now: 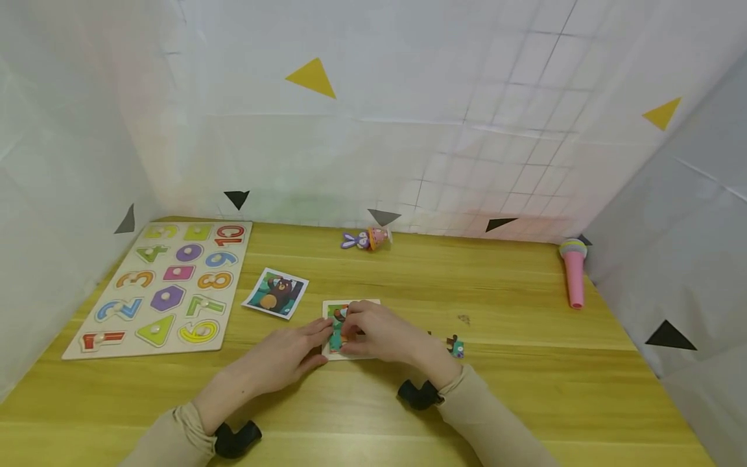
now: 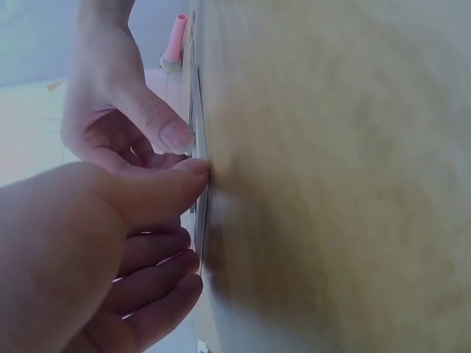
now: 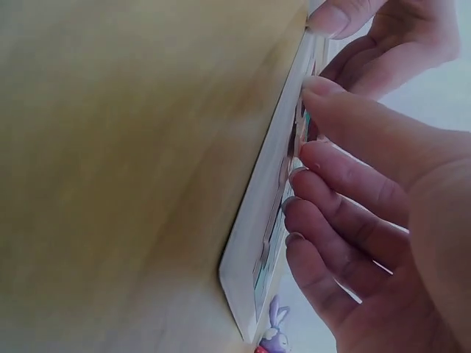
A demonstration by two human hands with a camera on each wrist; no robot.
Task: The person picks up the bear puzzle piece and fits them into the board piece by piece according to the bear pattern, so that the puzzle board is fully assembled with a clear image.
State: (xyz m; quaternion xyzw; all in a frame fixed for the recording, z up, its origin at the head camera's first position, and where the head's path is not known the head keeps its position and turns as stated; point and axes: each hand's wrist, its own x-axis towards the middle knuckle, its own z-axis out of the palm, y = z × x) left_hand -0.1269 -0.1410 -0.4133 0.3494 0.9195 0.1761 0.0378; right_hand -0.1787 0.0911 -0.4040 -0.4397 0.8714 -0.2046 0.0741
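A small picture puzzle board (image 1: 352, 303) with a pale border lies flat on the table in front of me, partly covered by my hands. My left hand (image 1: 286, 353) rests along its left side, fingertips on the border and thumb at the near left corner. Over the middle of the board, my right hand (image 1: 379, 331) bends its fingers down onto the picture. Its thumb and index finger pinch at a puzzle piece (image 3: 299, 132), mostly hidden by the fingers. Loose puzzle pieces (image 1: 457, 348) lie to the right, behind the right wrist. A bear picture card (image 1: 277, 293) lies to the upper left.
At the left lies a wooden number-and-shape board (image 1: 157, 292) with knobbed pieces. A purple rabbit toy (image 1: 366, 239) lies near the back wall, and a pink toy microphone (image 1: 574, 272) at the far right. Pale sheets with triangles enclose the wooden table (image 1: 525, 402).
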